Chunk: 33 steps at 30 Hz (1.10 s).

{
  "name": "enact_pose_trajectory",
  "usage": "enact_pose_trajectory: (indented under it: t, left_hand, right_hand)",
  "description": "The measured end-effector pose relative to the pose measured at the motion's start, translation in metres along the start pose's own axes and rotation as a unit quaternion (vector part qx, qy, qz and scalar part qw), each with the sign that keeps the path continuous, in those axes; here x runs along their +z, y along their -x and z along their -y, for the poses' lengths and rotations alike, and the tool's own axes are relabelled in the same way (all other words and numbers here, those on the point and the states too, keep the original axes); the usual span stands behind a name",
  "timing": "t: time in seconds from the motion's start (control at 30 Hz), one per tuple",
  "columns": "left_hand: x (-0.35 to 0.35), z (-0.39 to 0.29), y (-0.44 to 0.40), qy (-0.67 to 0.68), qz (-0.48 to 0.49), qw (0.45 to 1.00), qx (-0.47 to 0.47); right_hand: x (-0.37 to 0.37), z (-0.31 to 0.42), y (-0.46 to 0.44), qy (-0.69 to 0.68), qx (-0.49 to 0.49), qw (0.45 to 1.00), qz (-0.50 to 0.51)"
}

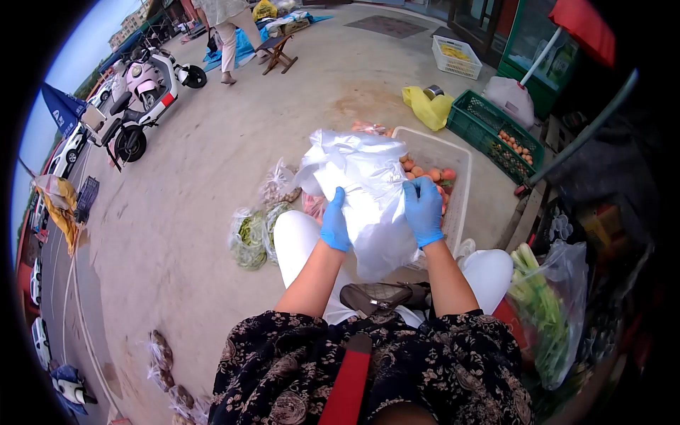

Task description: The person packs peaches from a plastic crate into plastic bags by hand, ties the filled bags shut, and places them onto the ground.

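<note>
Our left grip [336, 222] and right grip [423, 212], both blue-gloved, hold a white plastic bag [368, 188] between them. We have it in front of us, partly hiding a pale crate [462, 195] of reddish fruit [429, 173] on the ground [205, 191].

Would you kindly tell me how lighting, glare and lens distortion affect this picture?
In the head view, bright glare whitens the plastic bag between the left hand and right hand; in the head view, fisheye distortion tilts the white scooter and black fills the corners; in the head view, deep shade beyond the celery hides detail.
</note>
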State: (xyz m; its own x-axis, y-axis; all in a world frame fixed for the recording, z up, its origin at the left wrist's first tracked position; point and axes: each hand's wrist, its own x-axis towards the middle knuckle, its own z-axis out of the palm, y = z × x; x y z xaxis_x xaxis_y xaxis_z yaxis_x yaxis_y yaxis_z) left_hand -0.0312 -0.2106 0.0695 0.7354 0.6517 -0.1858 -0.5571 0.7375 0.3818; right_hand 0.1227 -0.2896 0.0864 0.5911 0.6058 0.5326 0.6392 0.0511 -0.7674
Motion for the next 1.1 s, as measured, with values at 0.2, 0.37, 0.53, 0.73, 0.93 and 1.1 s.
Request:
enact_pose_trajectory:
  t: [0.2,0.37,0.53,0.73,0.93,1.1]
  left_hand:
    - [0.001,0.001,0.004,-0.021,-0.031,0.999,0.036]
    - [-0.013,0.014,0.000,-0.045,-0.013,0.997,0.056]
    - [-0.026,0.011,-0.002,-0.094,-0.040,0.994,0.047]
    - [-0.037,-0.008,-0.003,-0.027,-0.069,0.997,0.026]
    - [-0.032,-0.002,0.005,-0.017,-0.029,0.999,0.024]
    - [-0.038,0.005,0.000,0.004,-0.035,0.998,0.054]
  right_hand:
    - [0.012,0.003,0.003,-0.052,-0.119,0.989,-0.070]
    - [0.020,0.004,0.023,0.067,-0.104,0.982,0.146]
    - [0.014,-0.007,0.014,0.009,0.008,0.990,0.141]
    - [-0.007,-0.016,-0.009,-0.171,0.065,0.983,0.000]
    - [0.013,0.014,0.014,-0.065,-0.025,0.989,0.130]
    - [0.025,0.014,0.032,-0.040,0.042,0.979,0.196]
